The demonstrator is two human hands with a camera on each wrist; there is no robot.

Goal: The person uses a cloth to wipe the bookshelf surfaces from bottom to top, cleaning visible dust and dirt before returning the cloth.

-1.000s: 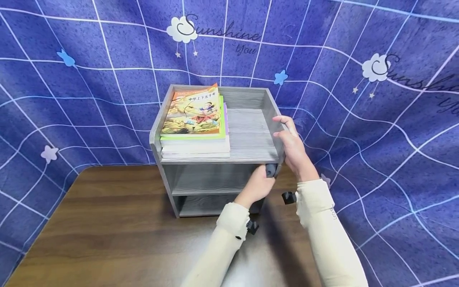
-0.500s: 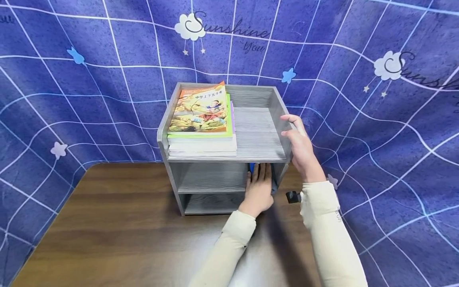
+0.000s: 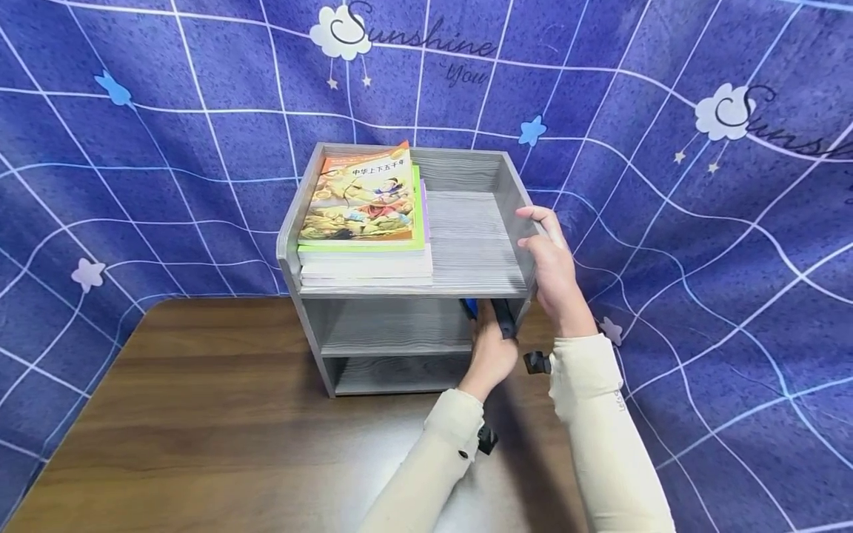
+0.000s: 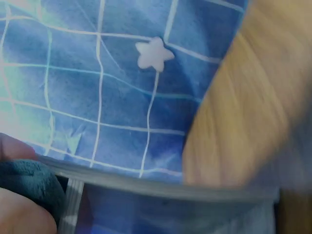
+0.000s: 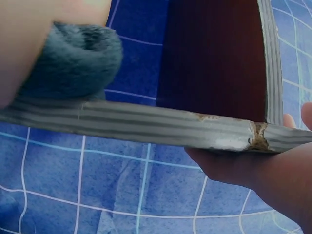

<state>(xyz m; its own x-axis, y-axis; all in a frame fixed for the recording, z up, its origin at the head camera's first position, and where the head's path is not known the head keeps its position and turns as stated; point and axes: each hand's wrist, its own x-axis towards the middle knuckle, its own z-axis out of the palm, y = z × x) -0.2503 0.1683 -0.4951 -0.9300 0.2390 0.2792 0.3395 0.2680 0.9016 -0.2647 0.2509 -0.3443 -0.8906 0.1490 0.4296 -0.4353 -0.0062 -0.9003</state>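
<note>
A small grey wood-grain shelf unit [image 3: 406,292] stands on the brown table. My left hand [image 3: 494,355] reaches into its middle compartment, at the right end. Against that hand lies a dark blue-grey rolled cloth [image 3: 504,320], plush in the right wrist view, close beside the right side panel [image 5: 146,122]. The left fingertips are hidden under the top board, and I cannot tell whether they curl round the roll [image 4: 34,183]. My right hand [image 3: 554,274] grips the upper right side panel from outside, two fingertips over its rim. Something bright blue [image 3: 470,306] shows left of the left fingers.
A stack of books [image 3: 363,215], with an orange illustrated cover on top, sits on the top left of the unit. The bottom shelf [image 3: 400,375] lies below the left hand. A blue grid-patterned curtain [image 3: 220,148] hangs behind and beside the brown wooden table [image 3: 220,414].
My left hand first held the roll at the compartment's front, then lay flat over it, and now reaches in sideways with the roll on its right. The right hand keeps its grip.
</note>
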